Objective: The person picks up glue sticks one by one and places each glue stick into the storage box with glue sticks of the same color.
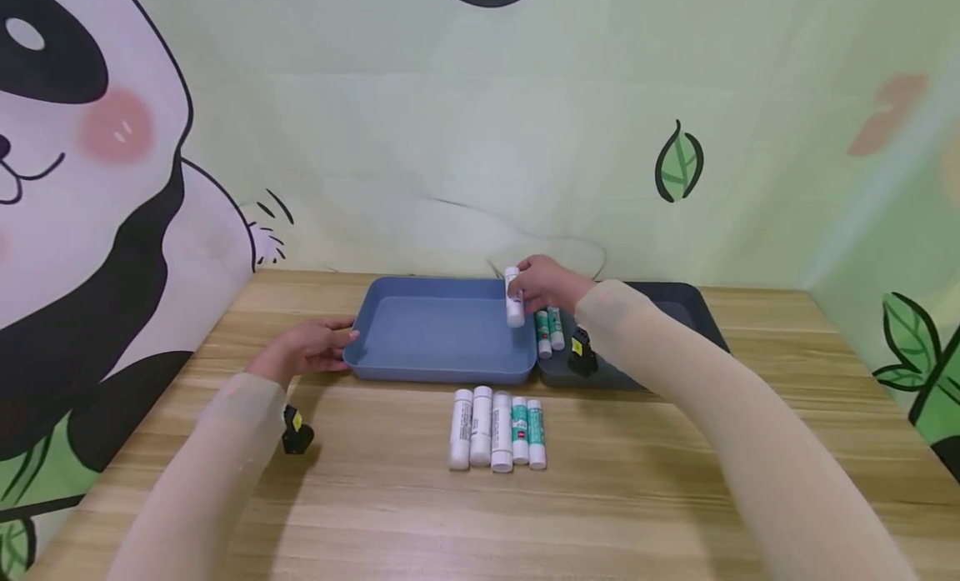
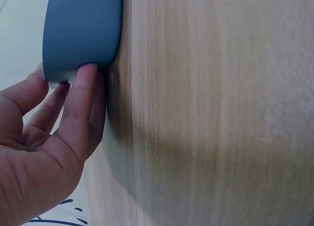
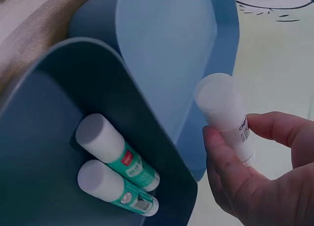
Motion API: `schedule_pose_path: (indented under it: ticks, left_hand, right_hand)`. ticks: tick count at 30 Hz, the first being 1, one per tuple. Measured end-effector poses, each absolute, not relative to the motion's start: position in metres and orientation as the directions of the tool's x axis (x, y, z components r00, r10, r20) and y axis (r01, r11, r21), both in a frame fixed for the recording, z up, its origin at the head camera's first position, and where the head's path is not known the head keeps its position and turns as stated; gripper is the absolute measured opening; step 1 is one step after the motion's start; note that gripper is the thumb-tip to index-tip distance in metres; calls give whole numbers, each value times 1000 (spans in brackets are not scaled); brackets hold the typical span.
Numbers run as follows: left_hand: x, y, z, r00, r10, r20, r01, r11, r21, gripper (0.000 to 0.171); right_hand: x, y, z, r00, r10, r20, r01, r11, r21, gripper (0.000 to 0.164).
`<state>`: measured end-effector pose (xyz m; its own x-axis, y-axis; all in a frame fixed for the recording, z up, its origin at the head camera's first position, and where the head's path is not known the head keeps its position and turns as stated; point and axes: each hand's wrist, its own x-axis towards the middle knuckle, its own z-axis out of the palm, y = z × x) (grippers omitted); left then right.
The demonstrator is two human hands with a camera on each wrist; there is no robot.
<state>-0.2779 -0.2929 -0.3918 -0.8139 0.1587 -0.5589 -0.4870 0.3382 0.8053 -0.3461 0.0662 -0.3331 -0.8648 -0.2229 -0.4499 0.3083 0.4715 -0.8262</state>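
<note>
My right hand [image 1: 551,282] pinches a white glue stick [image 3: 225,108] between thumb and fingers. It is upright over the right end of the blue tray [image 1: 442,371]. At that tray's left end, my left hand [image 1: 311,345] touches the outer wall, its fingertips [image 2: 87,73] against the side in the left wrist view. Two smaller green-and-white glue sticks [image 3: 130,162] lie side by side in the dark tray [image 1: 686,302]. In front of the blue tray, three larger white glue sticks [image 1: 481,427] and two green-and-white ones [image 1: 527,431] form a row on the table.
Both trays stand next to each other near the back of the wooden table [image 1: 375,514], close to the printed wall [image 1: 420,147]. The right forearm reaches across the dark tray and covers part of it. A small black device [image 1: 297,431] is at the left wrist.
</note>
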Motion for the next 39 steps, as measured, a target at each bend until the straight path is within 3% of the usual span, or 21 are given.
schedule_pose_path:
  ticks: [14,22,32,39]
  left_hand:
    - [-277,-294,-393,-819,173,-547,-478,319,818,67]
    - [-279,-297,-390,-810,148,-568,-502,327,801,68]
    - [-280,-299,-388,-804,138,-579,-514,328,792,67]
    - [-280,-299,-390,-806,150,-573,-507,325,798,68]
  right_hand:
    - [-337,57,-351,-887,-215,-408,221,579,-785,61]
    - [-339,46,-358,-932,-181,-314,74,752,-655,56]
    - [-353,31,-372,-954,-157,-254,-18,880,-474,35]
    - [-352,30,-376,-953,-191,-234,-76,901,-427,19]
